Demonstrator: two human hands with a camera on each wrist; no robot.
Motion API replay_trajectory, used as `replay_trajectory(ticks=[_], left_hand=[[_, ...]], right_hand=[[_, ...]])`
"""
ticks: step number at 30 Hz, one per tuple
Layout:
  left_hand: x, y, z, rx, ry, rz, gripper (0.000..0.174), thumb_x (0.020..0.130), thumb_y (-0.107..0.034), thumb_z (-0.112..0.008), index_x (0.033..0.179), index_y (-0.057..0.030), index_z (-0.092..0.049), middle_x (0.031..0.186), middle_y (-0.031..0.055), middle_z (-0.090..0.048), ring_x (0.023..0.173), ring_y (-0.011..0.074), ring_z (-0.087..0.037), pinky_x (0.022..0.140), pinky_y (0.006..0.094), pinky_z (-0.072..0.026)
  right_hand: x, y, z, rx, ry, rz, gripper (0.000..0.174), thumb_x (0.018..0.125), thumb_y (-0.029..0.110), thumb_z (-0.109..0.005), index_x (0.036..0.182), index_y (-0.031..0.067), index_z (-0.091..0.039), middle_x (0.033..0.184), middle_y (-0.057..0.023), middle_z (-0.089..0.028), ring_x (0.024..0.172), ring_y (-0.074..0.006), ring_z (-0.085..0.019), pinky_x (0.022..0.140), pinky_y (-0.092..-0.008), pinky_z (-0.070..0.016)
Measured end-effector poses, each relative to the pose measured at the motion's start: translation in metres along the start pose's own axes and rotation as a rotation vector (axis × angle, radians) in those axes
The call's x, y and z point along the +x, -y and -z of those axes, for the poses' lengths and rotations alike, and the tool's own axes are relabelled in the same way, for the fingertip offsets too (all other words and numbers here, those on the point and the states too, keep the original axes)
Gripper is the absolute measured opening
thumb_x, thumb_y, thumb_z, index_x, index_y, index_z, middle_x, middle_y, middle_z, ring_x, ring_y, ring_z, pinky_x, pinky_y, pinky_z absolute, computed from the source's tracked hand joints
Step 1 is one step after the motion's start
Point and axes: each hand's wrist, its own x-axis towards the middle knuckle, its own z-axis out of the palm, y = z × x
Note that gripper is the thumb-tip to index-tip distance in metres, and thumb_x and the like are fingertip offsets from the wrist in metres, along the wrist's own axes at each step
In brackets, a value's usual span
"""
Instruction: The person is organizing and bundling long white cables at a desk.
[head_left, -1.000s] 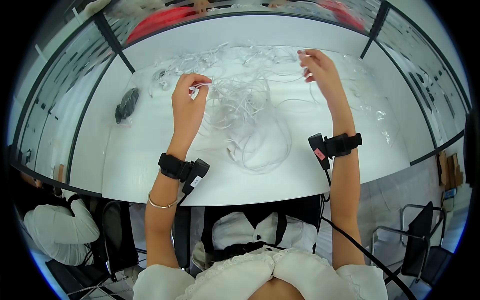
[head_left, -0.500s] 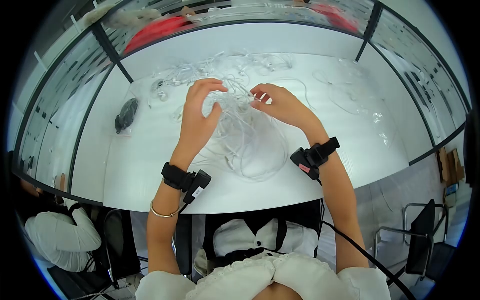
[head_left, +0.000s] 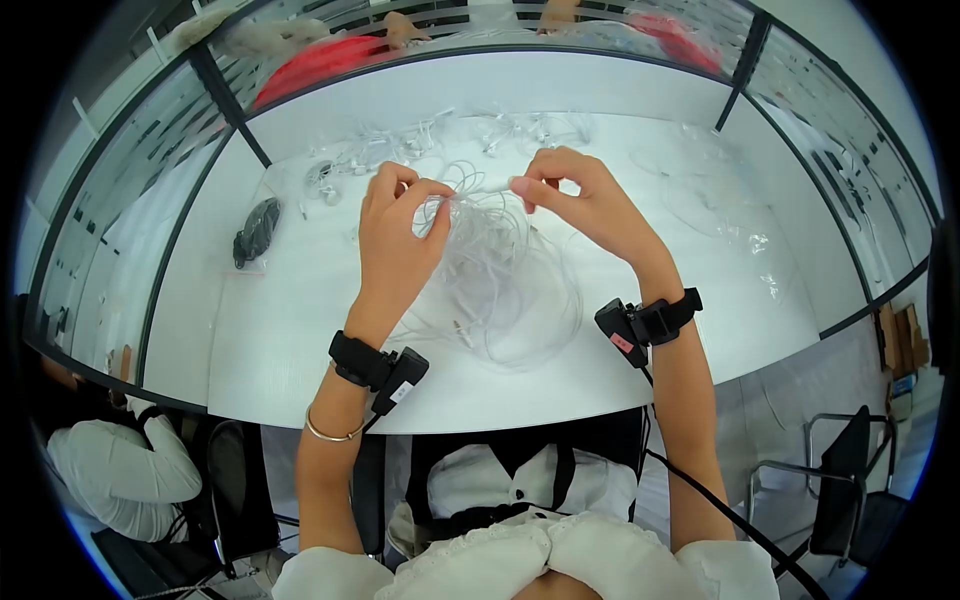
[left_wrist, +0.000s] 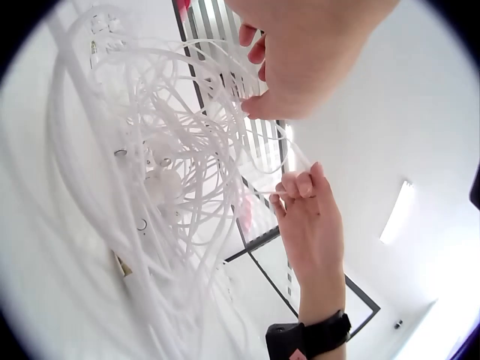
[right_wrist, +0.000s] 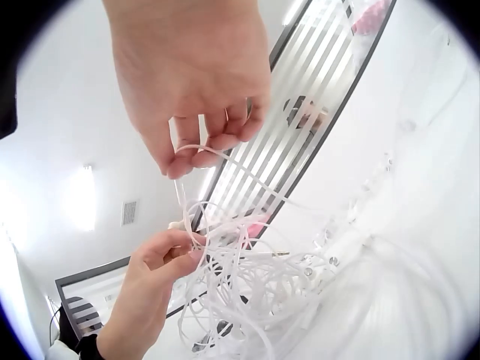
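A loose tangle of thin white earphone cables [head_left: 490,245] lies in the middle of the table, its upper strands lifted between the two hands. My left hand [head_left: 395,235] pinches strands at the tangle's upper left with thumb and fingertips. Across from it, my right hand [head_left: 590,205] pinches a white cable between thumb and index finger. In the right wrist view, a short, straight, thicker white piece [right_wrist: 180,193] hangs just below the right fingertips, and one cable loops away from them. Metal plug tips and small round earbuds show among the strands in the left wrist view.
More white earphones [head_left: 380,150] lie along the back of the table. A black bundle in a clear bag [head_left: 257,232] sits at the left, and clear plastic [head_left: 755,245] at the right. Low white panels [head_left: 480,85] surround the table; another person [head_left: 125,465] sits at the left.
My right hand has come in from the far right to the tangle and now pinches a cable. The left hand released its strands, opened, then pinched strands again slightly further right.
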Motion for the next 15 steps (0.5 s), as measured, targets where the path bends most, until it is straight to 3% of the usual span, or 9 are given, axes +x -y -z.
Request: replay_trajectory(ticks=[3, 6, 9, 12, 13, 15], left_hand=[[0.001, -0.001, -0.001, 0.008, -0.055, -0.059, 0.019, 0.071, 0.003, -0.061, 0.086, -0.0082, -0.066, 0.096, 0.0055, -0.050, 0.091, 0.0229, -0.050, 0.080, 0.0353, -0.0398], [-0.001, 0.001, 0.001, -0.204, 0.007, 0.143, 0.019, 0.072, 0.005, -0.060, 0.085, -0.0066, -0.065, 0.101, 0.0071, -0.052, 0.102, 0.0249, -0.050, 0.090, 0.0366, -0.0390], [-0.002, -0.005, 0.005, -0.015, -0.053, 0.028, 0.018, 0.073, 0.005, -0.061, 0.086, -0.0067, -0.065, 0.103, 0.0076, -0.054, 0.106, 0.0259, -0.049, 0.092, 0.0373, -0.0388], [0.000, -0.015, 0.007, -0.088, 0.014, -0.027, 0.018, 0.073, 0.003, -0.063, 0.087, -0.0063, -0.065, 0.108, 0.0075, -0.054, 0.110, 0.0270, -0.046, 0.094, 0.0379, -0.0373], [0.001, -0.017, 0.006, -0.113, 0.034, -0.059, 0.017, 0.075, 0.002, -0.064, 0.090, -0.0052, -0.065, 0.102, 0.0064, -0.056, 0.099, 0.0237, -0.051, 0.084, 0.0339, -0.0424], [0.000, -0.011, 0.005, -0.251, 0.071, 0.047, 0.015, 0.077, 0.002, -0.064, 0.091, -0.0037, -0.065, 0.094, 0.0060, -0.058, 0.089, 0.0209, -0.055, 0.078, 0.0313, -0.0442]], right_hand=[[0.001, -0.001, 0.000, 0.029, -0.040, 0.048, 0.031, 0.085, 0.032, -0.067, 0.067, 0.0073, -0.063, 0.073, 0.0014, -0.060, 0.083, -0.0142, -0.048, 0.081, -0.0306, -0.0385], [0.000, 0.002, -0.003, -0.005, -0.004, 0.149, 0.028, 0.087, 0.031, -0.064, 0.070, 0.0075, -0.065, 0.077, 0.0009, -0.060, 0.087, -0.0166, -0.050, 0.084, -0.0314, -0.0396], [-0.004, 0.005, -0.004, -0.003, 0.069, 0.074, 0.027, 0.090, 0.028, -0.061, 0.076, 0.0055, -0.067, 0.080, -0.0003, -0.063, 0.086, -0.0140, -0.055, 0.083, -0.0312, -0.0424], [-0.004, 0.003, -0.003, 0.072, 0.193, -0.072, 0.029, 0.092, 0.028, -0.059, 0.080, 0.0031, -0.068, 0.078, -0.0025, -0.065, 0.076, -0.0136, -0.057, 0.073, -0.0282, -0.0454], [-0.003, 0.000, -0.008, 0.132, 0.175, -0.018, 0.030, 0.093, 0.028, -0.058, 0.081, 0.0018, -0.068, 0.074, -0.0035, -0.065, 0.062, -0.0119, -0.055, 0.064, -0.0253, -0.0452], [-0.003, 0.007, -0.006, 0.116, 0.194, -0.068, 0.030, 0.093, 0.028, -0.058, 0.082, 0.0022, -0.068, 0.073, -0.0030, -0.065, 0.060, -0.0108, -0.053, 0.061, -0.0245, -0.0445]])
